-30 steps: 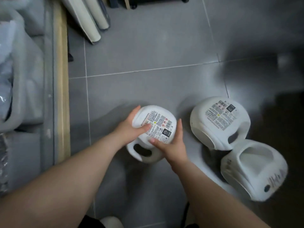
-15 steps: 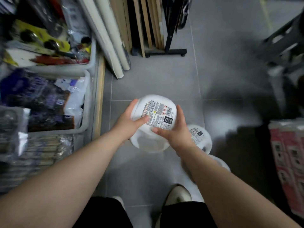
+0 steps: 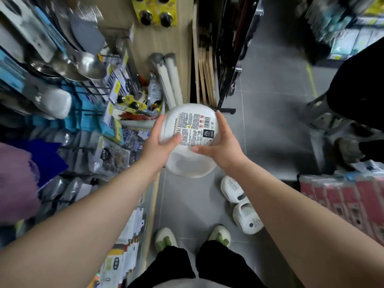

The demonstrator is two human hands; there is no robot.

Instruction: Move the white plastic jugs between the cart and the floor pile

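Person stands in a narrow shop aisle, both arms stretched forward. Left hand (image 3: 161, 145) and right hand (image 3: 221, 145) hold a white plastic jug (image 3: 190, 140) between them, lifted clear of the grey tiled floor (image 3: 270, 125) at about the middle of the view. Jug is turned so its printed label (image 3: 195, 129) faces up. Left hand grips the jug's left side: fingers curled round the far edge, thumb pressed across the label's left margin. Right hand grips the right side: fingers wrapped up the far right edge, thumb lying across the near part of the label. Lower part of the jug bulges out beneath the two wrists.

On the floor, nearer and to the right, two more white jugs (image 3: 241, 204) lie just beside each other, close under the right forearm. The person's pale shoes (image 3: 166, 239) and dark trouser legs show at the near edge.

Left side: crowded shelving (image 3: 93, 113) with hanging metal ladles (image 3: 87, 65), packaged goods, blue packets. Rolled white tubes (image 3: 168, 80) lean against a wooden upright far of the jug. A black wheeled rack (image 3: 226, 80) stands far centre. Near right: a stack of red-and-white packs (image 3: 342, 200). Far right: a dark figure, blurred
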